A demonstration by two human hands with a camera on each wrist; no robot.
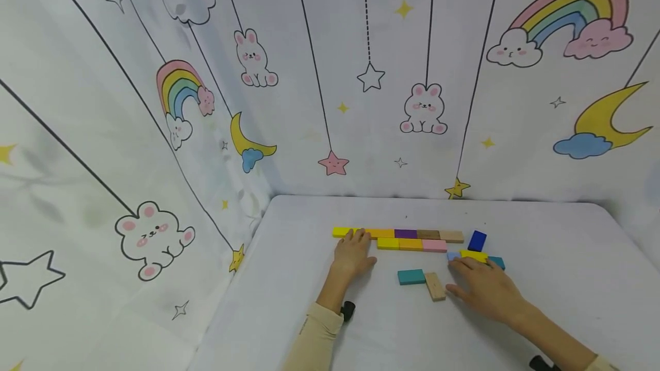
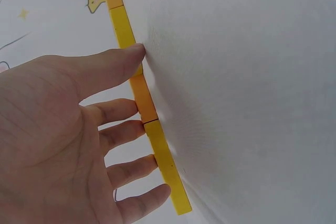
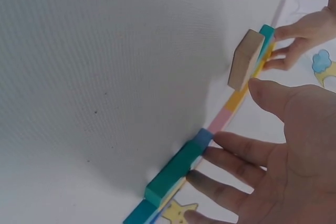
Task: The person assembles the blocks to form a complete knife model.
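My left hand [image 1: 353, 253] rests its fingertips on the yellow end of a long back row of flat wooden blocks. In the left wrist view its fairly straight fingers lie against a yellow block [image 2: 168, 166] and an orange block [image 2: 144, 98], with the thumb over another yellow one. My right hand [image 1: 487, 288] spreads over a short run of blocks: a light blue block [image 1: 453, 256], a yellow block [image 1: 473, 255] and a teal block [image 1: 497, 263]. Its fingertips reach the blue block [image 3: 202, 138] and a green block [image 3: 176, 170] in the right wrist view.
The back row continues with a purple block [image 1: 405, 233], brown block [image 1: 428, 234] and tan block [image 1: 451, 236]. Before it lie yellow, orange and pink blocks [image 1: 434, 245]. A dark blue block [image 1: 477, 240] sits apart. Between the hands are a teal block [image 1: 411, 277] and plain wooden block [image 1: 435, 287].
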